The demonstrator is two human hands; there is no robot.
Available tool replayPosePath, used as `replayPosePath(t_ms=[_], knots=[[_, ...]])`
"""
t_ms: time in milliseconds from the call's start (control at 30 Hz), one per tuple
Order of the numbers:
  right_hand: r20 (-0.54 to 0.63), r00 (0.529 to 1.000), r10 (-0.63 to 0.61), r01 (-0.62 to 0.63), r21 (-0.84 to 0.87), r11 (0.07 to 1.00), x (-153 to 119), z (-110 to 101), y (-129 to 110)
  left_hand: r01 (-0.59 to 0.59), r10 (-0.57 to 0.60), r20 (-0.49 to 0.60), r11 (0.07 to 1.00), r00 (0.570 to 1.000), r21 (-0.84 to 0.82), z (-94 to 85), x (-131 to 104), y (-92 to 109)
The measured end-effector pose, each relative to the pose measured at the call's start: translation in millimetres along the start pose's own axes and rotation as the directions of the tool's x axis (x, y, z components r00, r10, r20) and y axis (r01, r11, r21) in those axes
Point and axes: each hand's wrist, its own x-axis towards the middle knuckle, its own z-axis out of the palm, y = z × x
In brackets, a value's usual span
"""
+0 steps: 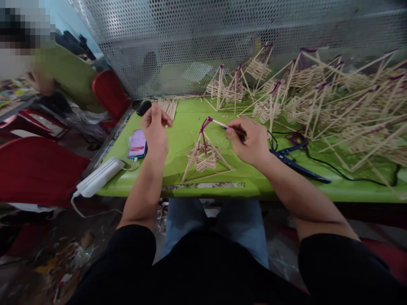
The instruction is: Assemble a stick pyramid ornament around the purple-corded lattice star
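A small pyramid frame of thin wooden sticks (205, 159) stands near the table's front edge, with a star-shaped stack of sticks inside it. Purple cord (203, 130) is tied at its peak and loops up to the right. My right hand (249, 140) pinches a thin pale stick (218, 123) whose far end meets that cord loop; something dark shows by the fingertips. My left hand (156, 129) is raised to the left of the frame, fingers curled together. Whatever it may hold is hidden.
Several finished-looking stick frames (330, 97) crowd the right and back. Dark-handled pliers (295, 165) and a black cord lie right. Loose sticks (168, 108), a phone (137, 144) and a white power strip (100, 176) are left. A perforated metal panel (190, 42) stands behind. Another person sits far left.
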Motion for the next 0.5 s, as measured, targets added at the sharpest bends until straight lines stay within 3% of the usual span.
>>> replayPosePath(t_ms=[267, 500], knots=[[-0.003, 1.0, -0.02, 0.02, 0.035, 0.999, 1, -1, -1, 0.127, -0.155, 0.238, 0.983, 0.959, 0.129, -8.8, -2, -9], [0.014, 1.0, -0.004, 0.004, 0.012, 1.0, 1, -1, 0, 0.108, -0.19, 0.294, 0.956, 0.937, 0.272, -15.1, -1, -21]])
